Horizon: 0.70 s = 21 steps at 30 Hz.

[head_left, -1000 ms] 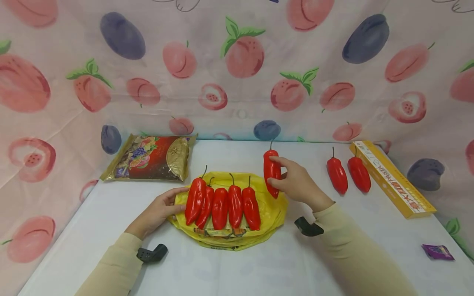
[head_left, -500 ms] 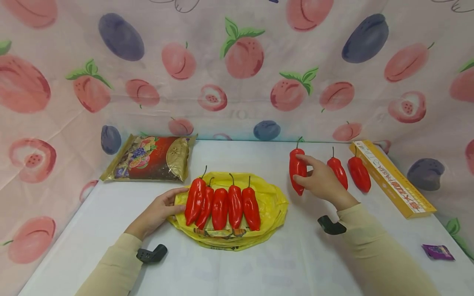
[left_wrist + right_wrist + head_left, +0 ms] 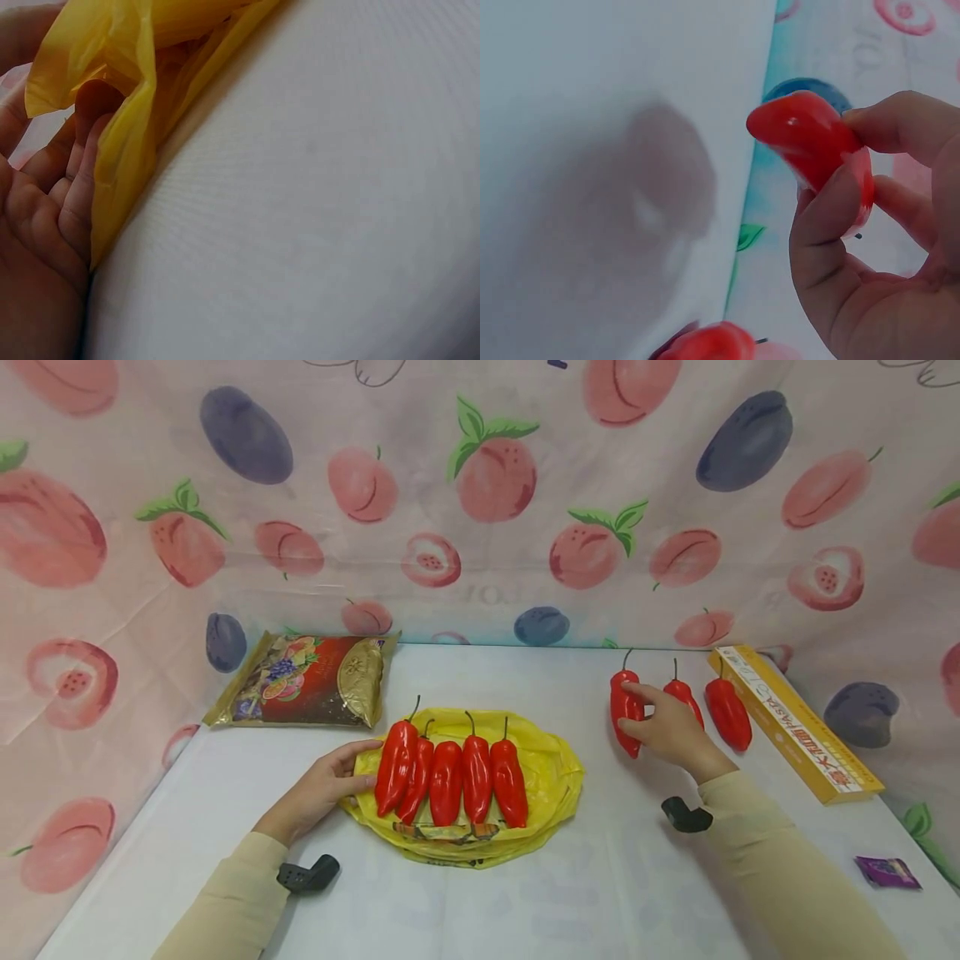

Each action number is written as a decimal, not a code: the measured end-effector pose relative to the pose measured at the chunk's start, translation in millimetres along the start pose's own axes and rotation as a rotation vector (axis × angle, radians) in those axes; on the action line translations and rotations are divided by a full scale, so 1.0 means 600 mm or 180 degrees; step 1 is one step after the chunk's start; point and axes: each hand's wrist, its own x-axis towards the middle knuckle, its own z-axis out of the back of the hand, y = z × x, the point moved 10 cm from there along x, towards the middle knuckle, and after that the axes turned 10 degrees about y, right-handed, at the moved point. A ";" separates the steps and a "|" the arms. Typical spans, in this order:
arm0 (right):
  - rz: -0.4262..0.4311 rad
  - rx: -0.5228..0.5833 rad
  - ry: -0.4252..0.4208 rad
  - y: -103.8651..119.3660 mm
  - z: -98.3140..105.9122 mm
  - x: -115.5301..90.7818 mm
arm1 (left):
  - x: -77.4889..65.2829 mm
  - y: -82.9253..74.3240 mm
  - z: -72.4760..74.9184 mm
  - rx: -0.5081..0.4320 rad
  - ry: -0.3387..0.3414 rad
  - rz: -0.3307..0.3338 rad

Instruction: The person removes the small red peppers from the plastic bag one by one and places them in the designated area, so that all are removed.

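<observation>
A yellow plastic bag [image 3: 553,772] lies spread on the table with several red peppers [image 3: 446,781] side by side on it. My left hand [image 3: 315,792] holds the bag's left edge; in the left wrist view its fingers [image 3: 79,195] are partly behind the yellow film. To the right of the bag, my right hand [image 3: 673,728] pinches another red pepper [image 3: 624,700] between thumb and fingers, stem up. The right wrist view shows this pepper [image 3: 806,139] raised above the table. Two red peppers [image 3: 729,717] lie just right of that hand, one partly hidden by it.
A gold and red packet [image 3: 307,681] lies at the back left. At the right is a long yellow pasta box [image 3: 795,722], with a small purple sachet [image 3: 887,872] nearer the front. A fruit-print cloth [image 3: 495,552] hangs behind the white table [image 3: 480,918].
My right hand has carried the pepper from above the bag's right side rightward, close to the two peppers by the box. The left hand has stayed at the bag's edge.
</observation>
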 end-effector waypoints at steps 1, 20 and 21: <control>-0.0021 -0.0007 0.0008 -0.005 0.000 0.002 | 0.000 0.000 0.000 0.0009 -0.0001 0.0001; -0.0351 -0.0123 0.0148 -0.078 0.003 0.026 | -0.001 -0.004 -0.001 0.0026 0.0002 0.0026; -0.0370 -0.0142 0.0151 -0.080 0.003 0.026 | -0.001 -0.003 -0.001 0.0019 0.0006 0.0022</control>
